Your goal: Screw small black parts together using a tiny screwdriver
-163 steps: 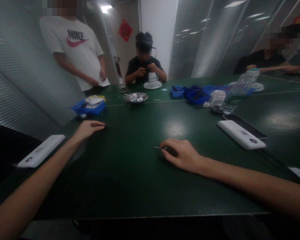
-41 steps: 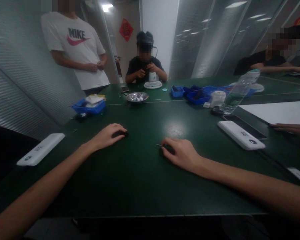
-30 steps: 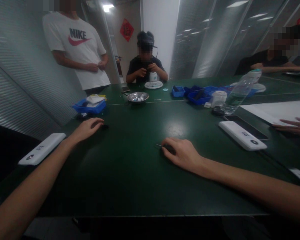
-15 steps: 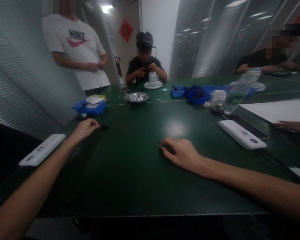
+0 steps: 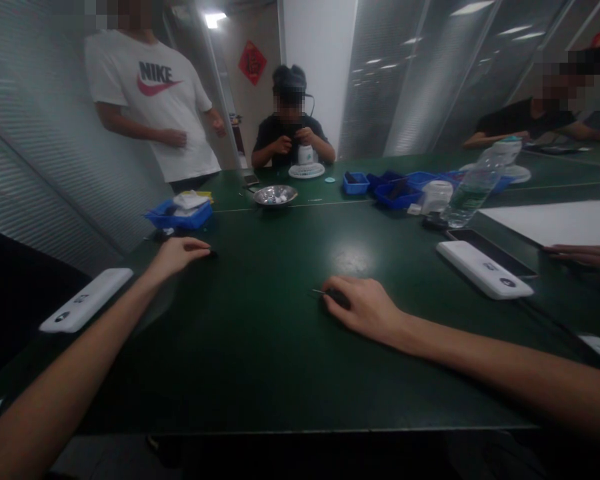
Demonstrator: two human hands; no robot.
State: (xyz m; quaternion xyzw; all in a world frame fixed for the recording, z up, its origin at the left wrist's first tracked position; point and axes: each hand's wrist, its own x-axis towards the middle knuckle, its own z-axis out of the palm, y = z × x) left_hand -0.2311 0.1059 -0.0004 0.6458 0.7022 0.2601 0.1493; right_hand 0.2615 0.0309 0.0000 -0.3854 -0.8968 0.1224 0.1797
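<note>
My right hand (image 5: 363, 303) rests on the green table with its fingers wrapped round the dark handle of a screwdriver (image 5: 339, 298). The thin metal shaft sticks out to the left, past the fingertips. Farther left, my left hand (image 5: 180, 255) reaches over the table, thumb and fingers brought together at a small black piece (image 5: 214, 254). The fingertips cover part of that piece, and its exact kind is too small to make out.
White power banks lie at left (image 5: 86, 300) and right (image 5: 484, 269), the right one beside a phone (image 5: 517, 257). A blue tray (image 5: 177, 217), a metal dish (image 5: 275, 204), blue bins (image 5: 356, 183) and a plastic bottle (image 5: 473, 190) stand farther back. Other people are around the table.
My left fingers have stretched to the right, onto the small black piece. My right hand has stayed in place with the screwdriver. The standing person's hands have moved apart.
</note>
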